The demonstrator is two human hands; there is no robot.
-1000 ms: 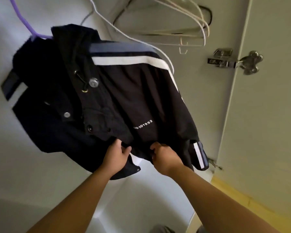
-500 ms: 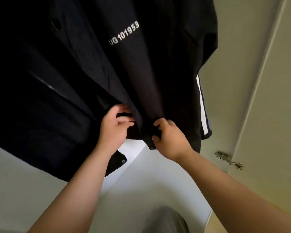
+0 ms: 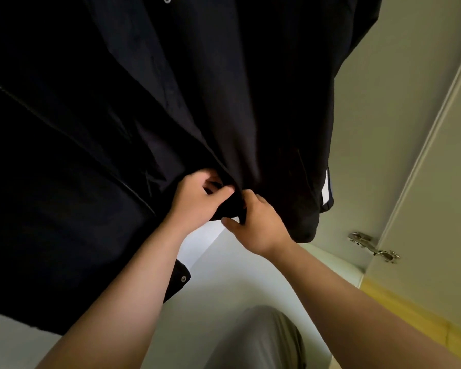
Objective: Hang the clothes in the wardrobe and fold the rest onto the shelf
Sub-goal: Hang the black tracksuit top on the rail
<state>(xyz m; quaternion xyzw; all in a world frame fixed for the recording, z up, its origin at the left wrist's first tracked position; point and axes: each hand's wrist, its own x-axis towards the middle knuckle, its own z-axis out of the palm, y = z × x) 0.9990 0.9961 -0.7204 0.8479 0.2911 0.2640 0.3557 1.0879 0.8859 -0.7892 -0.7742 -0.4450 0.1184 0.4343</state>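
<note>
The black nylon jacket with a white-striped cuff [image 3: 171, 102], hanging in the pale wardrobe [image 3: 370, 123], is being pinched at its hem by the left hand [image 3: 197, 198] and right hand [image 3: 261, 225], now brought closer together, seemingly for fastening.

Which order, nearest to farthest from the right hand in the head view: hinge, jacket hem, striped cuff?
1. jacket hem: pinched in the right hand, centre of the view.
2. striped cuff: up and to the right of the hand.
3. hinge: far right, by the door edge.
</note>
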